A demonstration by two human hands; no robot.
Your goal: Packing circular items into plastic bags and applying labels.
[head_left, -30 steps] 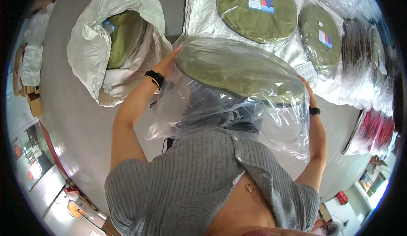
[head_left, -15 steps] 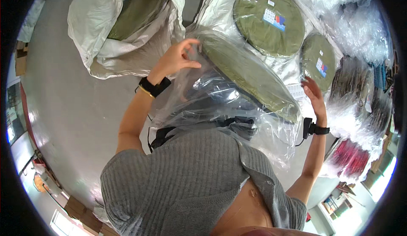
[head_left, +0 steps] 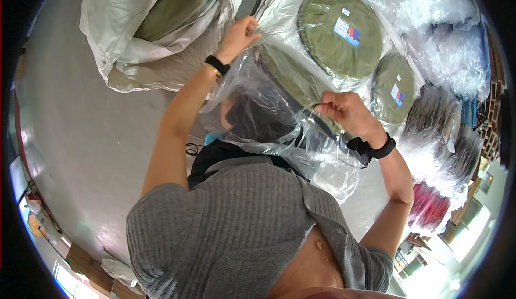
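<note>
Gripping the clear bag [head_left: 269, 121] with left hand [head_left: 239, 37] at its top edge, right hand [head_left: 346, 113] pinching the green disc [head_left: 293, 81] inside; tilted steeper than before, raised over the floor [head_left: 91, 132].

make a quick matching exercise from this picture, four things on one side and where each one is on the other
Things:
1. left hand
2. right hand
3. large green disc
4. white sack

Places:
A. lying flat at the top, bearing a label
B. open on the floor, upper left
C. gripping the near edge of the clear bag
D. gripping the bag's far top end

Pairs: 1-D, 2-C, 3-A, 4-B
</note>
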